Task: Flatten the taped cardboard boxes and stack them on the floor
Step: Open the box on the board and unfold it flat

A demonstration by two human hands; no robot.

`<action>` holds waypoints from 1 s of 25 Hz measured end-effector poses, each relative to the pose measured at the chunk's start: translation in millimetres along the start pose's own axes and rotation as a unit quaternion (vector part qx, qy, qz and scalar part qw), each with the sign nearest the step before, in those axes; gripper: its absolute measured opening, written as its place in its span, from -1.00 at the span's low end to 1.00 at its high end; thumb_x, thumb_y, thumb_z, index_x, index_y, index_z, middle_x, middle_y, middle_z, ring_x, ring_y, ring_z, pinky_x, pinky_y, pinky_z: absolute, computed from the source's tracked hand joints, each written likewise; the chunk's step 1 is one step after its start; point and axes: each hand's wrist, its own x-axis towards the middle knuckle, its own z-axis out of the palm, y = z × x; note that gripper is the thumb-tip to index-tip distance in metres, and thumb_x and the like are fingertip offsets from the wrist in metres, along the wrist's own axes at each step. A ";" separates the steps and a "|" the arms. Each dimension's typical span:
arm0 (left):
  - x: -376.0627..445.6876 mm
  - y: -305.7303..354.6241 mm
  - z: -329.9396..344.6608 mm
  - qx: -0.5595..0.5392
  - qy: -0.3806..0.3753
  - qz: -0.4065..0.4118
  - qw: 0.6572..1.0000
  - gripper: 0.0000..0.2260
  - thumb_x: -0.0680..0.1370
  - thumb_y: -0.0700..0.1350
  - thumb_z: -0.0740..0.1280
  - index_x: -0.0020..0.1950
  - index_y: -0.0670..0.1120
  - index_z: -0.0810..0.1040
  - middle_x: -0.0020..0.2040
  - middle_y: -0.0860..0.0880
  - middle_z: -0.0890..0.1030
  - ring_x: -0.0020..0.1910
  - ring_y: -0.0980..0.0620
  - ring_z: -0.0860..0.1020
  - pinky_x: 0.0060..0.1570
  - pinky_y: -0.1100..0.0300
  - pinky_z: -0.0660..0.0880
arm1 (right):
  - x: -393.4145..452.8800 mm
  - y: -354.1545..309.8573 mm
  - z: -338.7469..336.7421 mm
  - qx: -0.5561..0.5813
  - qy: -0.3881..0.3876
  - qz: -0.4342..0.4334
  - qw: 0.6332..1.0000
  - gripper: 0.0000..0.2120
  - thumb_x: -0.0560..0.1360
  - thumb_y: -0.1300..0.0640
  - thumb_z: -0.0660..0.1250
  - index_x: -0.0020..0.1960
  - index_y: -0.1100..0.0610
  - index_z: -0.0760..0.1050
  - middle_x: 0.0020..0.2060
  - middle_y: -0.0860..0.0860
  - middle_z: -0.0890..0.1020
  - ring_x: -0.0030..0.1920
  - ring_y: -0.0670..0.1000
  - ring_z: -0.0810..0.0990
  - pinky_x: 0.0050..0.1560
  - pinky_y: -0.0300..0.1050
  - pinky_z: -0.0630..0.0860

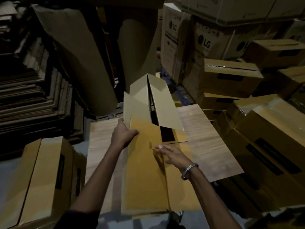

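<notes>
A long brown cardboard box (145, 179) lies nearly flat on a wood-grain board (206, 146) in front of me. Its far end flaps (153, 103) stand open and upright, showing a dark gap inside. My left hand (123, 135) grips the box's left edge near those flaps, thumb on top. Fingers straight, my right hand (173, 156) is spread on the box's top face by a crease; a metal bracelet circles its wrist.
A taped box (41, 179) stands at my left. Several taped boxes (264, 146) pile up on the right, with LG cartons (189, 47) behind them. Flattened cardboard stacks (29, 96) fill the left, and big paper rolls (82, 63) lean ahead.
</notes>
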 end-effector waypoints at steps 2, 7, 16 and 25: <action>27.7 -10.8 5.6 0.053 0.013 -0.030 0.998 -0.17 0.37 0.09 0.63 0.51 -0.03 0.28 0.37 -0.20 0.56 0.25 -0.29 0.57 0.21 -0.21 0.57 | 32.8 3.7 -14.1 -0.009 0.008 0.001 1.000 -0.72 0.62 -0.21 0.33 0.23 -0.15 0.66 0.19 -0.19 0.67 0.32 -0.11 0.55 0.31 0.04 0.50; 57.5 -29.7 31.4 0.200 0.007 -0.118 0.973 0.09 0.41 0.26 0.58 0.71 0.00 -0.03 0.67 -0.26 0.03 0.63 -0.31 0.09 0.52 -0.29 0.17 | 130.3 -1.1 -73.4 0.054 0.251 0.095 0.962 -0.33 0.40 -0.25 0.55 0.37 0.05 0.49 0.32 0.05 0.53 0.36 0.20 0.49 0.33 0.16 0.50; 122.7 -27.3 94.8 0.222 -0.023 -0.072 0.972 -0.36 0.63 0.38 0.11 0.56 0.00 0.41 0.54 -0.08 0.47 0.61 -0.16 0.26 0.54 -0.38 -0.10 | 254.2 -21.4 -129.5 -0.033 0.101 0.121 0.987 0.04 0.33 -0.22 0.63 0.61 0.07 0.17 0.53 0.13 0.40 0.42 0.23 0.48 0.35 0.16 0.48; 229.3 -25.4 106.6 0.095 -0.024 -0.092 0.991 -0.22 0.62 0.42 -0.11 0.57 -0.11 0.37 0.51 -0.19 0.47 0.48 -0.25 0.44 0.47 -0.32 0.31 | 268.9 -15.1 -158.3 0.104 0.050 0.123 0.986 -0.58 0.53 0.17 0.52 0.34 0.04 0.49 0.09 0.04 0.72 0.01 0.04 0.70 -0.17 -0.08 0.60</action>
